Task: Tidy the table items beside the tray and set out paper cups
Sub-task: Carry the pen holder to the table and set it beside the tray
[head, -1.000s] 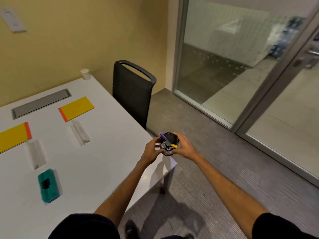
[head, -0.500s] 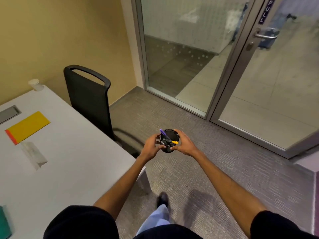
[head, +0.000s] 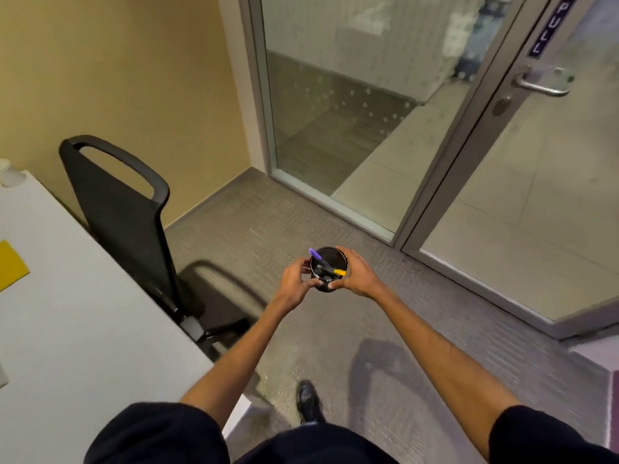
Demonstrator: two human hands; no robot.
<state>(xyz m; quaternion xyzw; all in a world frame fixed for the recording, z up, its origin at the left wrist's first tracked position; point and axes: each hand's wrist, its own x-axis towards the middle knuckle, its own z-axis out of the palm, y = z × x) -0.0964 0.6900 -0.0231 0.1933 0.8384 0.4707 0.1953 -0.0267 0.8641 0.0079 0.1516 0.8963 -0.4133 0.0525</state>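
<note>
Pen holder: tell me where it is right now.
Head view, centre: the black pen holder is gripped between the left hand and right hand over the carpet, right of the chair.

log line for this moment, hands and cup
hands: left hand and right hand grip pen cup | pen cup: over carpet, off table | inside: purple pen, yellow-tipped pen

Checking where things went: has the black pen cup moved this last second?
Yes. The black pen cup, gripped by left hand and right hand, was at the white table corner; now over carpet, nearer the glass door.
</note>
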